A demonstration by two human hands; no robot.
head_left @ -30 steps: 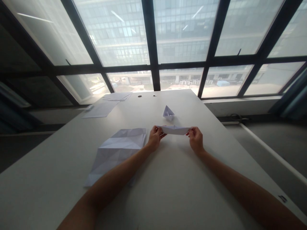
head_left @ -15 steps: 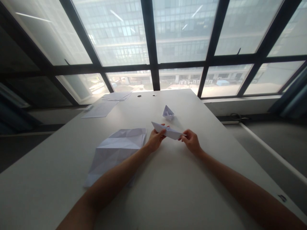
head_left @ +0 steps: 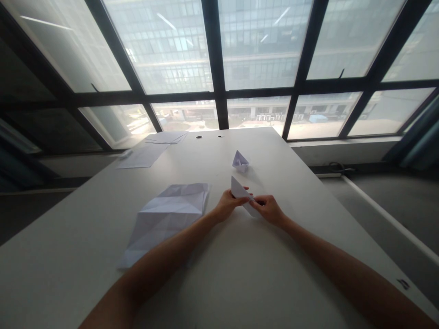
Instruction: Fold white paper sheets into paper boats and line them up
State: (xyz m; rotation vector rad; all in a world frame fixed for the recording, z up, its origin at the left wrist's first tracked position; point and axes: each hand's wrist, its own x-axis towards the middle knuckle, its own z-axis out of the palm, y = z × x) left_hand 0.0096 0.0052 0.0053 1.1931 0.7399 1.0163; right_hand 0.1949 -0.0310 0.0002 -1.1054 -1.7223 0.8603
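Between my hands, above the white table (head_left: 219,283), is a folded white paper boat (head_left: 237,187), tilted with one pointed end up and away from me. My left hand (head_left: 229,204) pinches it from the left, thumb on the near face and fingers behind. My right hand (head_left: 269,208) grips it near the middle on the right, with thumb and fingertips close to the left thumb. Part of the boat is hidden by the fingers. Just beyond stands a second paper boat (head_left: 240,161) on the table.
Creased sheets of paper (head_left: 171,214) lie to the left, partly under my left forearm. More flat paper (head_left: 144,155) is at the far left. Two round holes pierce the far end of the table. A small dark object (head_left: 403,283) sits by the right edge; tall windows stand beyond.
The paper boat has turned from lying nearly sideways to a steeper slant. My right hand has shifted from its right tip inward to its middle, nearer my left hand.
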